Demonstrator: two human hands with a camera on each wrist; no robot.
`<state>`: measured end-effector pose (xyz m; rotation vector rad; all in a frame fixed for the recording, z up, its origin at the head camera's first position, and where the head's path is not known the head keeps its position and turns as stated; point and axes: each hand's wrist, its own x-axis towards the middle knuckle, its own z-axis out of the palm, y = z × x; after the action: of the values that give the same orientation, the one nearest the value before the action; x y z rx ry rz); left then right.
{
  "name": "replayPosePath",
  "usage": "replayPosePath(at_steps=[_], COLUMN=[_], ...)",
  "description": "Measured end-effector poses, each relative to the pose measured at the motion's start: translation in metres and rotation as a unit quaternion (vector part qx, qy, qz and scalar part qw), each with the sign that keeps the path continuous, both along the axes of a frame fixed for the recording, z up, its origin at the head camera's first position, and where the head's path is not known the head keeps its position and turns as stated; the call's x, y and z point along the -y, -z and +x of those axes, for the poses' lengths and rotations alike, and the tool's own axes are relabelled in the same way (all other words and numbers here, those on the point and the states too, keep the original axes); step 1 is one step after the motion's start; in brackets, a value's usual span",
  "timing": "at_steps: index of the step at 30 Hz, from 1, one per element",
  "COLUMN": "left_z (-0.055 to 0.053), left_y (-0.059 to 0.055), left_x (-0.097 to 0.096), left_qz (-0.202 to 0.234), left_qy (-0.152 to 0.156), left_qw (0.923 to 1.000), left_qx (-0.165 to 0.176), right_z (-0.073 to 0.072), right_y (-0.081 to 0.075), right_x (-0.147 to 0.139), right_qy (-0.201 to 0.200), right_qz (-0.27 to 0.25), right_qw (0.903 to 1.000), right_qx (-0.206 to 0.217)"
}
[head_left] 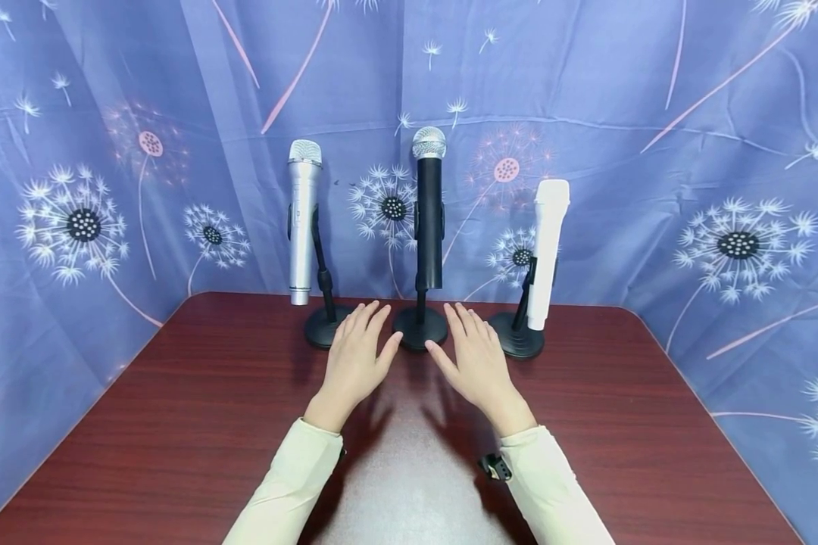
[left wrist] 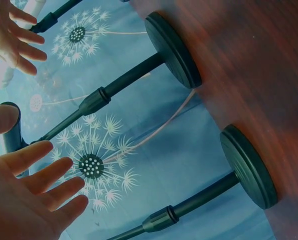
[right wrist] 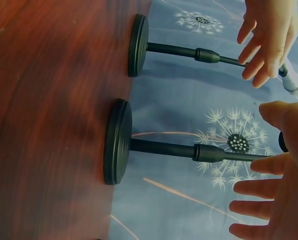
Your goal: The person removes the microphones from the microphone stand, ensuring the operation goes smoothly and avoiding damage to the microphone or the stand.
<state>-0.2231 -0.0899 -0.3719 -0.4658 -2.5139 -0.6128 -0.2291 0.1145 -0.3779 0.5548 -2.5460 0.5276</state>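
Head view shows a blue dandelion-print curtain (head_left: 600, 83) rising behind the black microphone (head_left: 431, 227) and wrapping round both sides. Below, a reddish wood surface (head_left: 143, 439) spreads out, its back edge near that microphone's stand base (head_left: 419, 333), its side edges well apart from it, with wide room left, right and in front. On black stands, the silver microphone (head_left: 303, 235) is left of the black one, the white microphone (head_left: 549, 242) right. Before its base, the left hand (head_left: 356, 359) and right hand (head_left: 476, 359) hover side by side, fingers straight and spread wide.
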Motion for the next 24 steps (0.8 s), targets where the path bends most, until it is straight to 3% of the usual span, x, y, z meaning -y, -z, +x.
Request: replayPosePath(at_steps=[17,24], left_z=[0.002,0.006], left_y=[-0.002,-0.007], left_x=[0.010,0.013], left_qz=[0.050,0.069], left_qy=[0.011,0.020], left_qw=[0.9948,0.9945], left_qx=[-0.088,-0.076], right_z=[-0.007,-0.008], right_y=[0.002,0.001], right_x=[0.015,0.022], right_qy=[-0.053,-0.073], right_qz=[-0.024,-0.033], right_qw=[0.9983,0.9968], right_qx=[0.004,0.003])
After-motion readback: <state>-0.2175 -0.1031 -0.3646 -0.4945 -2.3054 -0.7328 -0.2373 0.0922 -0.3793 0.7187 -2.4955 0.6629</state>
